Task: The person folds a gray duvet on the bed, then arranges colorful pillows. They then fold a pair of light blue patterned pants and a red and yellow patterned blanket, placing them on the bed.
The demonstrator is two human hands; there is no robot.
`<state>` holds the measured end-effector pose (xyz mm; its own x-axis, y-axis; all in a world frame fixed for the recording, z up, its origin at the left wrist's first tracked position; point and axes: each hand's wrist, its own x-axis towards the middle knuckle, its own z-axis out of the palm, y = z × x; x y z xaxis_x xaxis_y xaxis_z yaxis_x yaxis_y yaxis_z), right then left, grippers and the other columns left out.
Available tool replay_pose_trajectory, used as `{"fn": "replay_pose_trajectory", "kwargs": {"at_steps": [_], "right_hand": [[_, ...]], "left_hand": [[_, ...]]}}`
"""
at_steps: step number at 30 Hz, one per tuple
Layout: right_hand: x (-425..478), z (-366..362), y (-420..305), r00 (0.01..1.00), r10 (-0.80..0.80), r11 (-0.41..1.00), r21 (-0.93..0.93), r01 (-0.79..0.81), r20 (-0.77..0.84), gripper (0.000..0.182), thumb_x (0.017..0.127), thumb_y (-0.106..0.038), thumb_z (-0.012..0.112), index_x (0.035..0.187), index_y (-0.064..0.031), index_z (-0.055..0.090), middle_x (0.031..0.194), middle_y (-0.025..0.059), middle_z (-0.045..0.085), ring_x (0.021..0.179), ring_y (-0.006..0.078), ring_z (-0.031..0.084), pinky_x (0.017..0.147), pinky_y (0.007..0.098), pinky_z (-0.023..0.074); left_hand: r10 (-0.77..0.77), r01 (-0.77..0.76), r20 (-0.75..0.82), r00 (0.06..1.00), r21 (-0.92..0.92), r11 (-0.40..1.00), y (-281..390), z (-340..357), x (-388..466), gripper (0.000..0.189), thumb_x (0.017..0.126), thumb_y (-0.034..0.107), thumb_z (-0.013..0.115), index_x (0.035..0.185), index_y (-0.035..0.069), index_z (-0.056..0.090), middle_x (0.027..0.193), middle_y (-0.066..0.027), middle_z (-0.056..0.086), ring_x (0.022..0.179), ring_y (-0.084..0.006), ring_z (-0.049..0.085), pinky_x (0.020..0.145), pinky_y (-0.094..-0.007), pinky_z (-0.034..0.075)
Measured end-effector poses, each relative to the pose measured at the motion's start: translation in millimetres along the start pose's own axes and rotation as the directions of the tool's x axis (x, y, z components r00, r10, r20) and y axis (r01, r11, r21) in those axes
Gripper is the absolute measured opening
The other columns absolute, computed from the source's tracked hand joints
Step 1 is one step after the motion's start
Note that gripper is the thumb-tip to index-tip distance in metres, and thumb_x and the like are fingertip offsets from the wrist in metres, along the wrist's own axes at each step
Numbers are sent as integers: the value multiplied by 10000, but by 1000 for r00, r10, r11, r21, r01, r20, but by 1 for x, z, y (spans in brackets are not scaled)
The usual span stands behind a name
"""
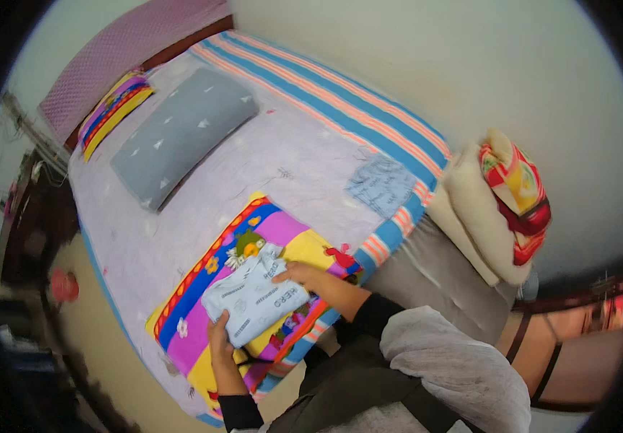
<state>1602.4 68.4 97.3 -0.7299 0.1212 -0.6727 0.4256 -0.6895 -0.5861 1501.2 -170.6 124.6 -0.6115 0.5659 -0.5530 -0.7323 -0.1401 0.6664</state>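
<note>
Between my two hands is a folded light-blue printed cloth, possibly a garment, bearing writing and small motifs. My left hand grips its near-left edge with the thumb on top. On the opposite side, my right hand holds the right edge. Directly beneath the cloth lies a brightly coloured pillow with yellow, purple and blue bands; the cloth hides its middle. A second blue printed cloth lies flat near the bed's right corner. I cannot tell whether the held cloth touches the pillow.
The bed has a pale sheet and a striped border. A grey pillow and another colourful pillow lie toward the pink headboard. Folded bedding sits on a grey surface at right. A wall runs behind.
</note>
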Motion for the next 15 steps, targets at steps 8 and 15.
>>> {"fn": "replay_pose_trajectory", "kwargs": {"at_steps": [8,15], "right_hand": [[-107,-145,-26,963,-163,985,28,173,-217,431,670,-15,648,1054,72,474,975,157,559,849,253,567,727,336,469],[-130,-320,-149,849,-389,914,-264,307,-358,561,651,-40,674,1155,9,433,1081,104,516,981,228,487,859,334,378]], "left_hand": [[-199,113,182,963,398,910,-35,156,42,432,782,61,530,1181,-6,380,1067,-134,518,934,-256,529,751,-361,461],[-119,-20,305,945,418,908,-141,319,144,425,823,83,482,1219,16,345,1146,-97,462,1009,-195,448,844,-295,369]]}}
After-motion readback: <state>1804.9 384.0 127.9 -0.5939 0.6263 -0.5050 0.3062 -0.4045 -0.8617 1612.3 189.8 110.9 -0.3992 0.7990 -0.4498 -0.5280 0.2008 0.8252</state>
